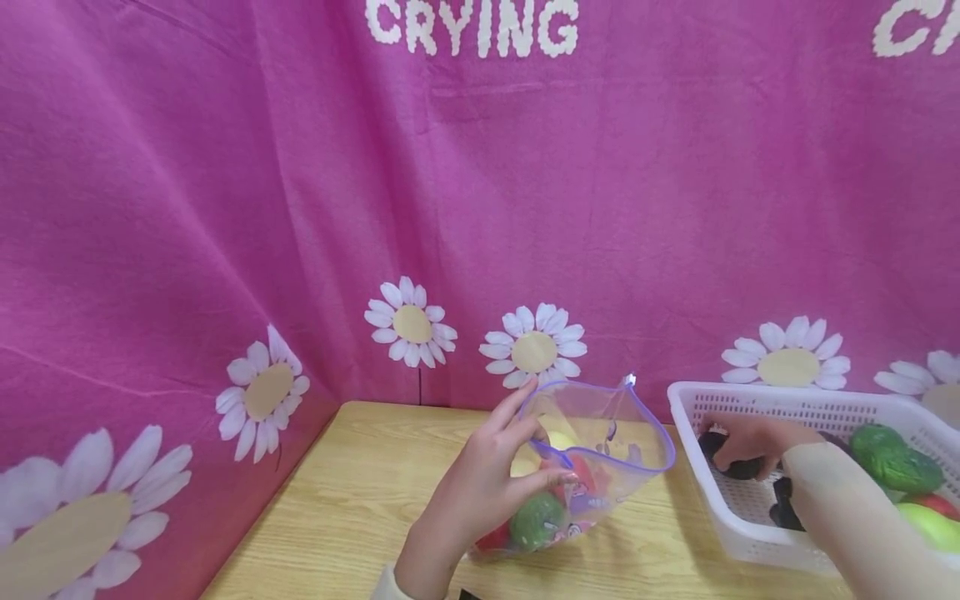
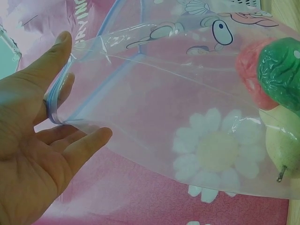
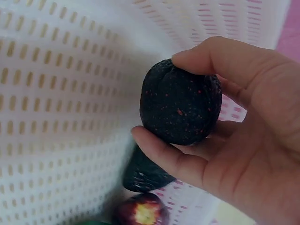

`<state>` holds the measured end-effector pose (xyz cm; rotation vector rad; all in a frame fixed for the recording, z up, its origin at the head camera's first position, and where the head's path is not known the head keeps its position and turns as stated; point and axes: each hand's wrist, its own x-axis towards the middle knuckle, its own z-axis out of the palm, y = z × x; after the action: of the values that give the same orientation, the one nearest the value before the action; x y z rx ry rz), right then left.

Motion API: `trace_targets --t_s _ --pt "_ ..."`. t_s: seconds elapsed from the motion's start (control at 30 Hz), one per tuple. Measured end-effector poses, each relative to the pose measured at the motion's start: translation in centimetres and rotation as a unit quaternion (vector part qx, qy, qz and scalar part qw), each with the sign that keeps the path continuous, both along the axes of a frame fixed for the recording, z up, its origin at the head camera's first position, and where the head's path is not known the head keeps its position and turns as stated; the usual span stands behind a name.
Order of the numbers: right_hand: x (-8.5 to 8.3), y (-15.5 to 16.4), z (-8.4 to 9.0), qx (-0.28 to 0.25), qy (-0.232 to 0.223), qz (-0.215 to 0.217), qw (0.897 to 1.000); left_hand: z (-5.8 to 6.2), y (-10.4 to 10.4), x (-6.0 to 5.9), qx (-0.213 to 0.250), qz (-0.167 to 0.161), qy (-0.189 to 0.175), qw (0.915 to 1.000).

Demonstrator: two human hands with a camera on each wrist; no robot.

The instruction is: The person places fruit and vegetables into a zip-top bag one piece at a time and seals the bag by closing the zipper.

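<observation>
My left hand (image 1: 491,475) holds the purple rim of a clear zip bag (image 1: 611,483) that stands on the table with its mouth spread. Through its side show a green wrinkled piece (image 2: 281,70), a red piece (image 2: 253,70) and a pale pear (image 2: 281,136). Inside the white basket (image 1: 738,542) at the right, my right hand (image 1: 750,437) grips a round, nearly black fruit with red specks (image 3: 180,103) between thumb and fingers. Below that fruit lie a dark wrinkled piece (image 3: 146,173) and a dark red fruit with a yellow patch (image 3: 143,211).
A green bumpy vegetable (image 1: 896,458), a yellow-green fruit (image 1: 930,525) and a red piece (image 1: 937,504) lie in the basket's right part. The wooden table (image 1: 360,492) meets a pink cloth with daisies (image 1: 600,208) at its back and left.
</observation>
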<state>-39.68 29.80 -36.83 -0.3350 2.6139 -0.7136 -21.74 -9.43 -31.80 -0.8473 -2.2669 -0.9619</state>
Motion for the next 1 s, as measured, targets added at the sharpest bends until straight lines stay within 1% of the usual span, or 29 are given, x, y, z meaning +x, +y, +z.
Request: trace_targets --t_s 0.17,0.33,0.43,0.47,0.5,0.57,0.6,0.67,0.73,0.83,0.87,0.93,1.0 --pt "0.4 0.4 2.0 -0.015 0.036 0.014 0.999 0.0 0.1 0.0 0.002 -0.004 0.006 1.0" --pt "0.6 0.3 3.8 -0.015 0.055 0.026 0.998 -0.1 0.2 0.1 -0.001 0.0 0.007 1.0" --pt "1.1 -0.1 4.7 -0.013 0.094 0.056 0.994 -0.2 0.2 0.1 0.003 -0.002 0.002 1.0" --pt "1.2 -0.2 4.9 -0.012 0.116 0.069 0.991 -0.3 0.2 0.1 0.004 -0.002 0.0 1.0" --pt "1.5 -0.5 5.2 -0.013 0.138 0.081 0.987 -0.3 0.2 0.1 0.005 -0.002 -0.001 1.0" --pt "1.9 -1.0 5.9 -0.011 0.201 0.112 0.973 -0.3 0.3 0.1 0.006 -0.003 -0.003 1.0" --pt "2.2 -1.5 6.3 -0.013 0.231 0.121 0.965 -0.3 0.3 0.1 0.007 -0.004 -0.003 1.0" --pt "2.8 -2.4 7.3 -0.021 0.298 0.133 0.945 -0.4 0.2 0.1 0.009 0.0 -0.002 1.0" --pt "3.7 -3.5 8.6 -0.035 0.35 0.131 0.927 -0.3 0.2 0.0 0.011 0.005 0.0 0.9999" --pt "5.4 -5.3 10.5 -0.068 0.396 0.113 0.909 -0.2 0.1 -0.1 0.014 0.012 0.005 0.9998" --pt "6.0 -5.9 11.1 -0.078 0.405 0.108 0.905 -0.2 0.1 -0.1 0.015 0.014 0.005 0.9998" --pt "7.3 -7.1 12.1 -0.098 0.41 0.106 0.901 -0.1 0.1 -0.2 0.018 0.017 0.003 0.9997" --pt "8.6 -8.3 12.9 -0.112 0.401 0.112 0.902 -0.1 0.1 -0.2 0.022 0.018 -0.001 0.9996"
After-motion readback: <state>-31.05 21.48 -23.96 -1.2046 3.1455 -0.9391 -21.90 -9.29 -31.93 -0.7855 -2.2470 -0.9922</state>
